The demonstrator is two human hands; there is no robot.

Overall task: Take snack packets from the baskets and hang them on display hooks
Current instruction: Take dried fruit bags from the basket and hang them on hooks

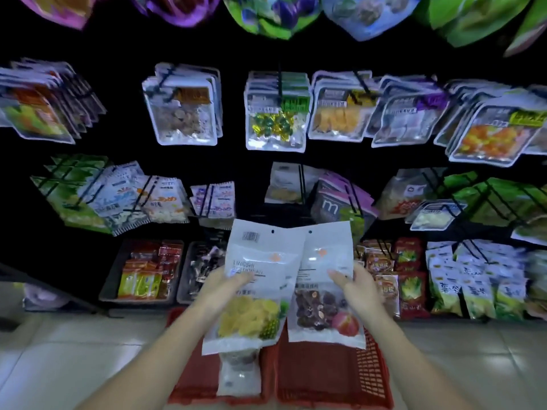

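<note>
A white pineapple packet (260, 253) is held by the left hand (225, 287), a white dark-fruit packet (325, 253) by the right hand (359, 288); red plastic baskets (325, 375) are half hidden.

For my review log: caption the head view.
Left hand holds a white pineapple-slice packet, right hand a white dark-fruit packet, above red plastic baskets.

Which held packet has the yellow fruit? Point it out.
The left packet, held by the left hand: yellow pieces and a pineapple show on it. The right packet, in the right hand, shows dark brown pieces.
</note>
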